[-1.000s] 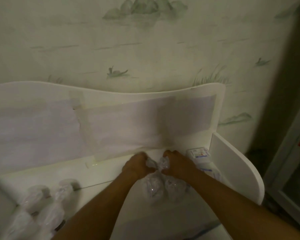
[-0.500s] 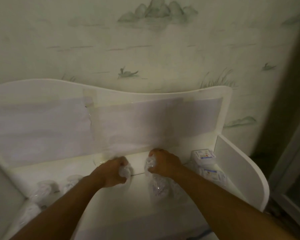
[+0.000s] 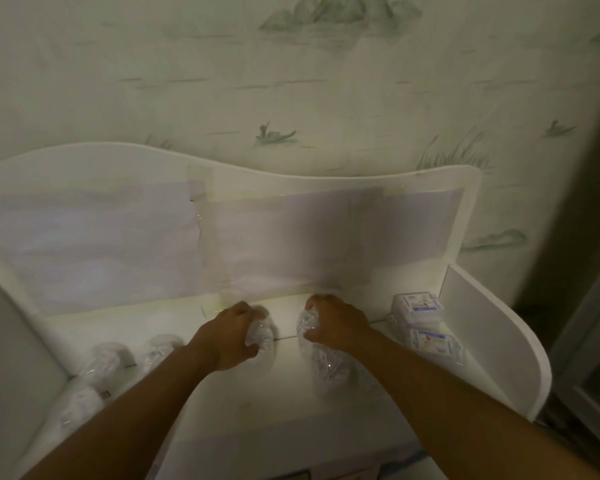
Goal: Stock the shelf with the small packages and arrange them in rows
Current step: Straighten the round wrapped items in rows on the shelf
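A white shelf with a raised back panel and side walls fills the lower view. My left hand grips a small clear-wrapped package resting on the shelf near the back. My right hand grips the top of a second clear-wrapped package, which lies beside it to the right. The two packages are apart. Several more clear-wrapped packages lie in a line at the left.
Two flat white packs with blue and red print lie at the right end against the side wall. A white block stands at the left edge. Behind is a painted wall. A dark doorway lies at the far right.
My hands were together on one cluster of wrapped packages. The left hand has pulled one package away to the left; the right hand stays on the other. The view has shifted.
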A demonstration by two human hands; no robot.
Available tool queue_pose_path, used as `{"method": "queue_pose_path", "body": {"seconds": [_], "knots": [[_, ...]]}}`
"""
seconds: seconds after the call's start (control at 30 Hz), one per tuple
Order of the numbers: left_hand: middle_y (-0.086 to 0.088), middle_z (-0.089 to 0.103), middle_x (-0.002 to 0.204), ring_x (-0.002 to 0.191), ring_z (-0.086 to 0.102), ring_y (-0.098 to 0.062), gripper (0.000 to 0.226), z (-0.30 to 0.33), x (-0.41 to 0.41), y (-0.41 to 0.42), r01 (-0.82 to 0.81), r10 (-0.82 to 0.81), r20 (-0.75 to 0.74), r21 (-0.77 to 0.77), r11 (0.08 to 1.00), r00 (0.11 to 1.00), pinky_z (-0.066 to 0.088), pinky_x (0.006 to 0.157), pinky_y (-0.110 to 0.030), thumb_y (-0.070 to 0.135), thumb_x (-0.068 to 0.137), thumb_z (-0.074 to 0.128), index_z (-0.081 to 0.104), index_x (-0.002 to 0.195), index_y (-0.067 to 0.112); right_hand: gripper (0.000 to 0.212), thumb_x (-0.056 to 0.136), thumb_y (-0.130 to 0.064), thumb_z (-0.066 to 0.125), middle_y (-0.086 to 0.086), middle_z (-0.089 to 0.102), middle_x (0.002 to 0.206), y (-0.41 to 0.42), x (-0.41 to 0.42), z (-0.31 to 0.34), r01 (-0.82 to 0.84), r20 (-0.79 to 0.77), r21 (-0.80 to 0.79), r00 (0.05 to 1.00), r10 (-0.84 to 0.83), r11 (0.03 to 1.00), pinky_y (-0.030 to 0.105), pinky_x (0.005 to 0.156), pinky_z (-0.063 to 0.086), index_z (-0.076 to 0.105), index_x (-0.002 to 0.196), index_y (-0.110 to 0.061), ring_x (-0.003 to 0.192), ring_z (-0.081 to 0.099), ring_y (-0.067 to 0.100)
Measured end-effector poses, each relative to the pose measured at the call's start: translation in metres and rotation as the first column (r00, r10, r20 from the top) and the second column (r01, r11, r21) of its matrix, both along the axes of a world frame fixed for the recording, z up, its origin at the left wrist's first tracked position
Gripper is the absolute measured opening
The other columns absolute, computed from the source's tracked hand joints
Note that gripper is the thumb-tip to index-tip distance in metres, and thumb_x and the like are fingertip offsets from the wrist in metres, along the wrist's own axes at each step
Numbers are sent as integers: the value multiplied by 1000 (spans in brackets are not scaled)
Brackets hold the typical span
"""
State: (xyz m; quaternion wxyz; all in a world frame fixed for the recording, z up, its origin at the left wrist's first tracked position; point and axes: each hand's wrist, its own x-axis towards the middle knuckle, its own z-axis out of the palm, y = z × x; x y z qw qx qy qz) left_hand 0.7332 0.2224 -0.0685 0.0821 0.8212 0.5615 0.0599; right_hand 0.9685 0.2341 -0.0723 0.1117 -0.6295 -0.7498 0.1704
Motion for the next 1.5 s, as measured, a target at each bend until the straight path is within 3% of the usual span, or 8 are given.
{"method": "queue_pose_path", "body": {"seconds": [0.27, 0.4, 0.53, 0.77, 0.93, 1.13, 1.3, 1.5], "knots": [[6, 43, 142, 122, 49, -17, 51, 0, 2, -7, -3, 3, -2, 75, 997, 1000, 46, 90, -31, 42, 89, 60, 40, 134, 32, 58, 79, -47, 66, 1, 46, 141, 1, -2, -2, 12, 8, -14, 1000, -12, 1000, 36, 96, 45, 43, 130, -31, 118, 54, 26], [7, 39, 147, 131, 42, -17, 62, 1, 10, -8, 25, -28, 20, 124, 992, 999, 44, 101, -34, 47, 86, 61, 34, 140, 32, 76, 80, -62, 60, 2, 37, 149, -4, 5, 7, 4, -4, -44, 1000, -4, 999, 40, 101, 40, 31, 142, -30, 128, 48, 29], [7, 43, 144, 128, 46, -17, 52, 17, 37, -12, 63, -83, 122, 163, 985, 989, 42, 104, -33, 47, 90, 56, 42, 137, 29, 62, 88, -59, 53, 5, 44, 144, -9, 31, 24, 0, 75, -14, 997, 1, 1000, 40, 102, 41, 39, 139, -27, 127, 48, 27], [10, 53, 134, 113, 55, -12, 51, 33, 100, -25, 90, -91, 94, 11, 996, 991, 42, 92, -26, 59, 90, 48, 48, 133, 32, 59, 80, -47, 70, 4, 51, 137, -31, 77, 30, -54, 134, -94, 989, 67, 994, 34, 101, 42, 51, 132, -25, 123, 50, 21], [10, 41, 146, 129, 44, -15, 79, 27, 116, -27, 171, -187, -79, -169, 971, 979, 38, 107, -34, 68, 73, 64, 35, 140, 40, 76, 72, -50, 76, 2, 50, 137, -42, 90, 19, -50, 128, -165, 989, 71, 985, 37, 102, 43, 44, 137, -27, 123, 50, 22], [5, 36, 150, 134, 40, -21, 89, 20, 119, -34, 195, -246, -195, -249, 949, 949, 42, 105, -40, 41, 72, 74, 24, 145, 36, 91, 65, -56, 77, 3, 50, 138, -49, 92, 2, -55, 115, -196, 990, 79, 979, 40, 100, 46, 33, 140, -28, 121, 52, 23], [2, 36, 151, 132, 42, -22, 87, 11, 116, -35, 171, -209, -203, -188, 967, 957, 43, 104, -39, 41, 77, 71, 20, 147, 36, 92, 68, -54, 77, 4, 48, 139, -52, 90, -4, -49, 90, -134, 994, 61, 990, 41, 102, 45, 32, 143, -25, 125, 50, 25], [4, 47, 143, 125, 49, -20, 80, 19, 109, -45, 99, -115, -142, -110, 989, 983, 43, 103, -34, 56, 72, 72, 36, 140, 34, 87, 69, -47, 79, 3, 52, 135, -53, 86, 2, -59, 100, -80, 993, 67, 995, 38, 93, 49, 32, 140, -29, 117, 55, 24]]}}
